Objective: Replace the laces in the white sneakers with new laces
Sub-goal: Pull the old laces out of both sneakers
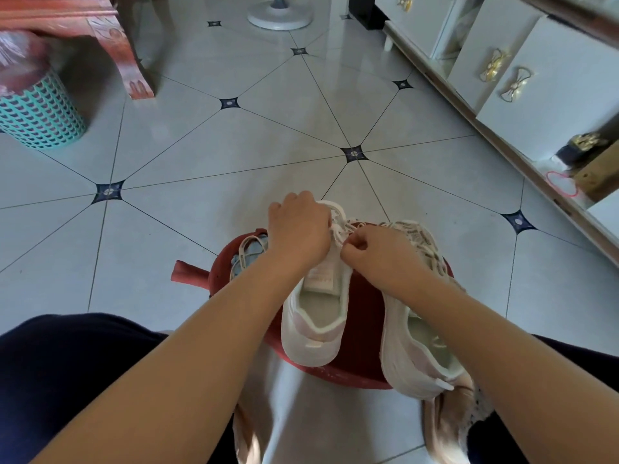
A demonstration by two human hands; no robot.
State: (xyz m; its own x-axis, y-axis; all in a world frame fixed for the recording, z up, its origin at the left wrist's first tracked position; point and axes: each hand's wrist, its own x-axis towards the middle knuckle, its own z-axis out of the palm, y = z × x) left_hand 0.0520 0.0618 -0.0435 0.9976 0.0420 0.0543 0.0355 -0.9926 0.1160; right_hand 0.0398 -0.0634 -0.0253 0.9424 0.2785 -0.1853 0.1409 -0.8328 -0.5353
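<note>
Tiled floor (207, 152): pale grey, glossy, with dark diamond insets at the tile corners.

White cabinet run (549, 78): stands along the right edge of the view and has gold bow-shaped handles.

Carved red-brown wooden furniture leg (129, 58): upper left, with a teal perforated plastic basket (40, 112) just beside it.

Round white pedestal base (279, 15): top centre, on the floor.

Round red plastic stool (363, 296): low on the floor, between the person's knees; it carries both shoes.

White low-top sneaker, centre (315, 316): rests on the stool seat, heel toward the camera, tongue pulled up.

White low-top sneaker, right (415, 346): lies at the right rim of the stool, heel overhanging the edge, and is threaded with a cream printed lace (420, 237).

Left hand (298, 229): fingers curled down over the forefoot of the centre sneaker, gripping it.

Right hand (378, 252): fingers curled, thumb and forefinger pinching a plain white lace (340, 234) at the eyelets of the centre sneaker.

Loose white lace bundle (248, 251): lies on the left part of the stool seat, just beside the left wrist
</note>
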